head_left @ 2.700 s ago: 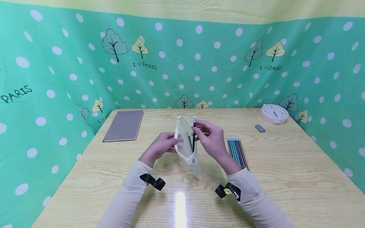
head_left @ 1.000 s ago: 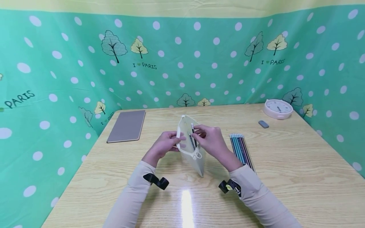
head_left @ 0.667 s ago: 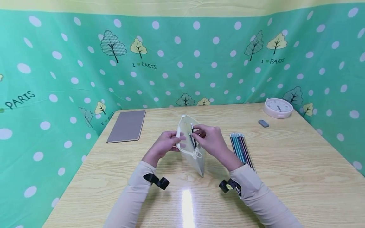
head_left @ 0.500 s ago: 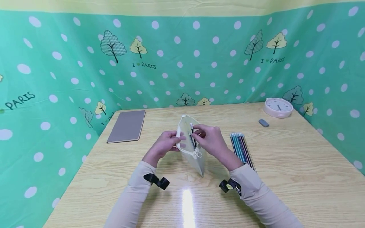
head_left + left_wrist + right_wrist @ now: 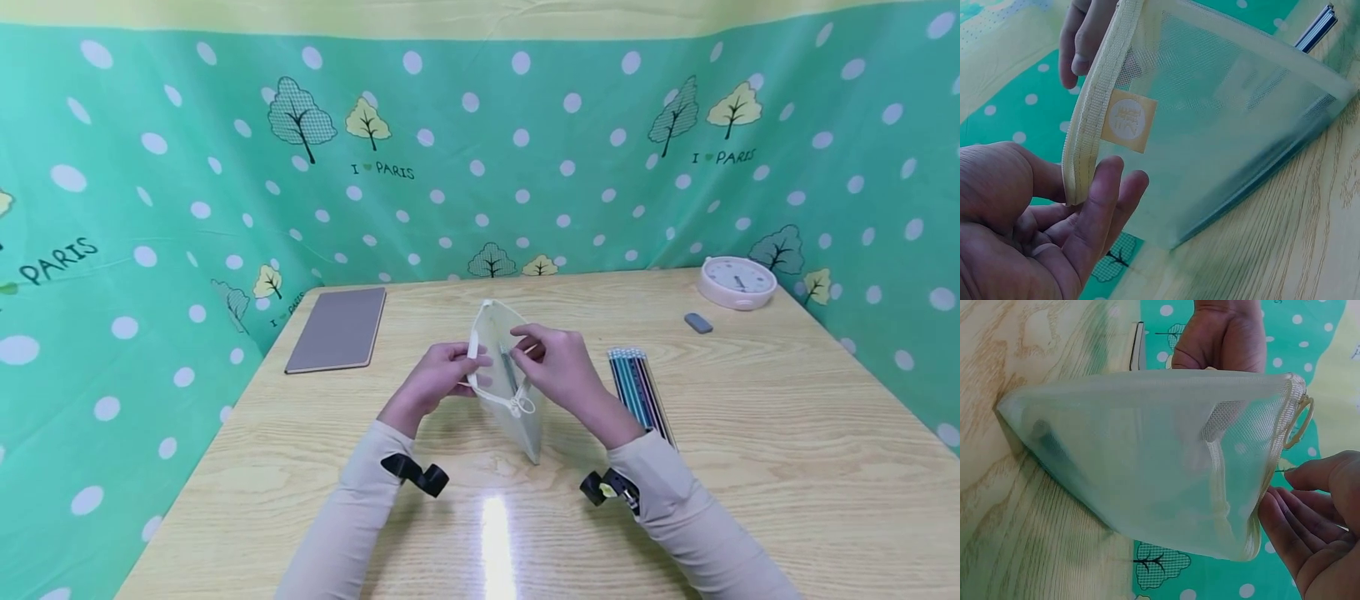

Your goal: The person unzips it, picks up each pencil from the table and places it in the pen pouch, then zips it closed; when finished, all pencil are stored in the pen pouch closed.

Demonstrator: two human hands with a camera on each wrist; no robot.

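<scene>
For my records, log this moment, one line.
left hand: grips mesh pouch; right hand: at pouch opening; pencils: in pouch and on table

Before you, the zip pouch [image 5: 516, 432] is over the middle of the bench [image 5: 300, 508], between your two hands: the left hand [image 5: 437, 372] is at its left rim, the right hand [image 5: 557, 362] at its right rim. Inside the pouch are pencils [image 5: 510, 367]. Just right of your right hand, a row of pencils [image 5: 637, 387] lies on the bench, its near end hidden behind your right sleeve [image 5: 667, 487]. Farther off and to the right lies the eraser [image 5: 698, 322]; beyond it, near the far right corner, is the clock [image 5: 738, 281]. At the far left lies the notebook [image 5: 336, 330]. Behind all of these hangs the cloth [image 5: 517, 179].
</scene>
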